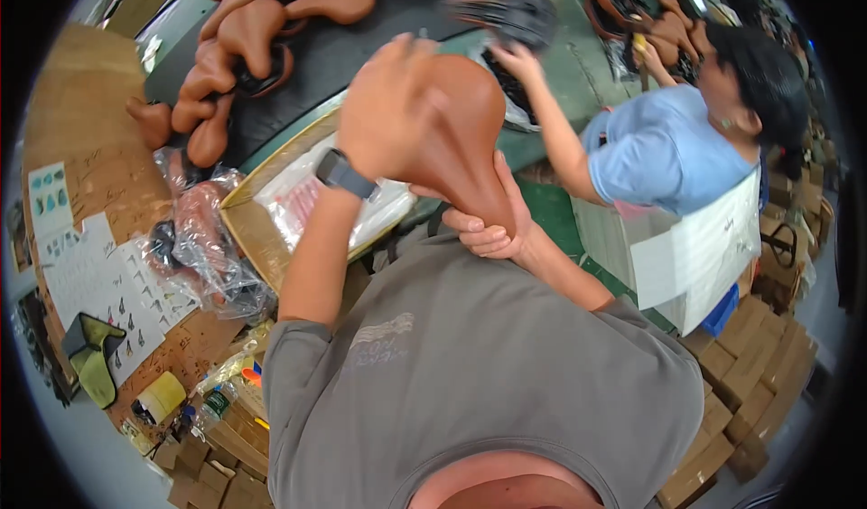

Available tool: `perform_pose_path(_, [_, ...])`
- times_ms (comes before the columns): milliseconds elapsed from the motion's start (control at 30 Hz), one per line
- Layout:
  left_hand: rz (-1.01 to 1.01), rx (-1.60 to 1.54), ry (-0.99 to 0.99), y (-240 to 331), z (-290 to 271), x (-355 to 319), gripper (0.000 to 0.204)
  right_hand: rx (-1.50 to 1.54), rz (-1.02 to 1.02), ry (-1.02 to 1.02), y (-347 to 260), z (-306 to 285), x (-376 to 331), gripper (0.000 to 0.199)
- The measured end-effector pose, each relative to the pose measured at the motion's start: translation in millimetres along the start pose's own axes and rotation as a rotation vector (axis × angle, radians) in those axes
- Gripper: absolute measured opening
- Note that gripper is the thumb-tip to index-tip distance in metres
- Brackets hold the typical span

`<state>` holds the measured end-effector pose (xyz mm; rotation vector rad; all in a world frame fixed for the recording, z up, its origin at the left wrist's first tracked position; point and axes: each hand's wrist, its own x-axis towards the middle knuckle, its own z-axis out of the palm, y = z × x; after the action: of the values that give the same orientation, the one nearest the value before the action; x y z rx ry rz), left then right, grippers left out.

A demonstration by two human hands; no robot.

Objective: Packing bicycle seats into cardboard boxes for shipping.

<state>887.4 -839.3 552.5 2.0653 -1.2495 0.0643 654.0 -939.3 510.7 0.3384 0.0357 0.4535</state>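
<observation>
A brown bicycle saddle [471,102] is held up in front of my chest, its wide end away from me and its narrow nose toward me. My right hand [488,224] is wrapped round the nose. At the left side of the wide end is my left hand [384,107], with a dark watch [346,173] on its wrist. Motion blurs the left fingers, so their closure and exact contact with the saddle cannot be made out.
More brown saddles [253,35] are heaped on the dark bench [312,62]. An open carton [248,229] with clear plastic bags stands at my left, beside plastic-wrapped saddles [203,229]. On the right, a co-worker in blue [655,152] handles a black-bottomed saddle [519,17]; a white box [677,256] stands nearby.
</observation>
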Motion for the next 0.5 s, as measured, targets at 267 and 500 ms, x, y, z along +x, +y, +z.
perform_pose_path(267, [-0.745, 0.127, 0.110, -147.2, 158.7, -146.7, 0.034, -1.285, 0.074, 1.120, -45.0, -42.0, -116.1, 0.100])
perform_pose_path(500, [-1.140, 0.023, -0.139, -181.9, 252.1, -294.1, 0.035, -2.196, 0.253, 1.707, -63.8, -147.1, -140.7, 0.107])
